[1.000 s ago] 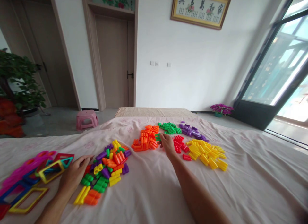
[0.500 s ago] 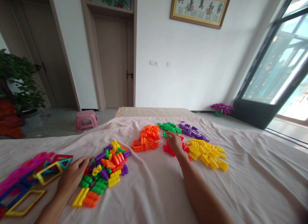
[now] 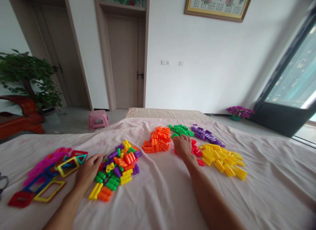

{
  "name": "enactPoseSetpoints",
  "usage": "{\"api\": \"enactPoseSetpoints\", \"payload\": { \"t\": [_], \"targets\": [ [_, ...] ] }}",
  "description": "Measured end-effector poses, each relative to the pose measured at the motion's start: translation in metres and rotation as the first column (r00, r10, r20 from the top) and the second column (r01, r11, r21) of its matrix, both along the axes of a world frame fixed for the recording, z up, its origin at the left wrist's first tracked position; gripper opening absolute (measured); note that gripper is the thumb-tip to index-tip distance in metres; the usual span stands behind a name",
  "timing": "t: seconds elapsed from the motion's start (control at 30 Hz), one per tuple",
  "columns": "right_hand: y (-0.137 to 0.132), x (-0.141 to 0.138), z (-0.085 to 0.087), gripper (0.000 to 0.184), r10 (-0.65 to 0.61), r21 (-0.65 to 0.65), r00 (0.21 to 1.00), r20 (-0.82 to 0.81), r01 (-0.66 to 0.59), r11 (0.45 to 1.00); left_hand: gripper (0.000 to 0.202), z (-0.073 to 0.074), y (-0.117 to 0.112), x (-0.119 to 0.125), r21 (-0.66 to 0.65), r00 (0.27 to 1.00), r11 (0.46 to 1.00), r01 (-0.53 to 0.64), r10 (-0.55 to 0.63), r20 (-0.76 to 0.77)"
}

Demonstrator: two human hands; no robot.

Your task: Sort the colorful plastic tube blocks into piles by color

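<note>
My right hand (image 3: 183, 146) is over the red plastic blocks (image 3: 195, 149), its fingertips at the near edge of a green block pile (image 3: 181, 130). Its fingers look a little apart, and I see nothing held in them. My left hand (image 3: 89, 169) rests on the cloth with fingers stretched toward a mixed-colour pile of tube-shaped building blocks (image 3: 118, 167), at its left edge. Orange blocks (image 3: 158, 140) lie left of my right hand. Yellow blocks (image 3: 222, 159) lie to its right, and purple blocks (image 3: 206, 134) farther back. My right hand partly hides the red blocks.
Left of my left hand lie magnetic frame tiles, among them a yellow square frame (image 3: 50, 190), and pink pieces (image 3: 46, 160). A wrinkled pale cloth (image 3: 158, 197) covers the table. Beyond it stand a pink stool (image 3: 98, 119) and a pot of purple flowers (image 3: 239, 112).
The camera view has turned left, so everything shows farther right. My right hand's fingers have loosened from a pinch beside the green pile. My left hand stays beside the mixed pile.
</note>
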State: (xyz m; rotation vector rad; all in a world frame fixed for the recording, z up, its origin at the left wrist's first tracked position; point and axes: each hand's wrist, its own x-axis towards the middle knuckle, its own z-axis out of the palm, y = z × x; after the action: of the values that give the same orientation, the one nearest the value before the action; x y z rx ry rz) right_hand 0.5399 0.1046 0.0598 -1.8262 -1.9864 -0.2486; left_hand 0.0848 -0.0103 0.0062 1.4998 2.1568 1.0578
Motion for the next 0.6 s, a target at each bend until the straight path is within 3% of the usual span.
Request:
{"api": "enactPoseSetpoints", "payload": {
  "t": [0.07, 0.13, 0.23, 0.3, 0.4, 0.6],
  "targets": [
    [-0.011, -0.020, 0.009, 0.033, 0.150, 0.044, 0.988, -0.034, -0.149, 0.988, 0.045, 0.000, 0.000, 0.000, 0.003, 1.000, 1.000, 0.001, -0.001, -0.008],
    [-0.025, -0.044, 0.012, 0.030, 0.351, 0.068, 0.931, -0.095, -0.346, 0.936, 0.045, 0.000, -0.001, 0.000, 0.011, 1.000, 1.000, 0.014, -0.014, -0.012],
    [-0.046, -0.081, 0.006, 0.033, 0.605, 0.096, 0.775, -0.179, -0.599, 0.795, 0.045, 0.001, -0.002, 0.002, 0.015, 0.999, 0.999, 0.033, -0.033, -0.017],
    [-0.056, -0.102, -0.002, 0.042, 0.704, 0.099, 0.685, -0.187, -0.700, 0.707, 0.044, 0.002, -0.002, 0.003, 0.018, 0.999, 0.999, 0.035, -0.035, -0.016],
    [-0.063, -0.123, -0.016, 0.054, 0.750, 0.056, 0.646, -0.141, -0.751, 0.657, 0.043, 0.006, -0.004, 0.006, 0.028, 0.999, 0.999, 0.032, -0.032, -0.012],
    [-0.063, -0.133, -0.023, 0.050, 0.729, -0.033, 0.678, -0.093, -0.734, 0.678, 0.039, 0.018, -0.008, 0.013, 0.037, 0.999, 0.999, -0.001, 0.003, -0.050]
  ]
}}
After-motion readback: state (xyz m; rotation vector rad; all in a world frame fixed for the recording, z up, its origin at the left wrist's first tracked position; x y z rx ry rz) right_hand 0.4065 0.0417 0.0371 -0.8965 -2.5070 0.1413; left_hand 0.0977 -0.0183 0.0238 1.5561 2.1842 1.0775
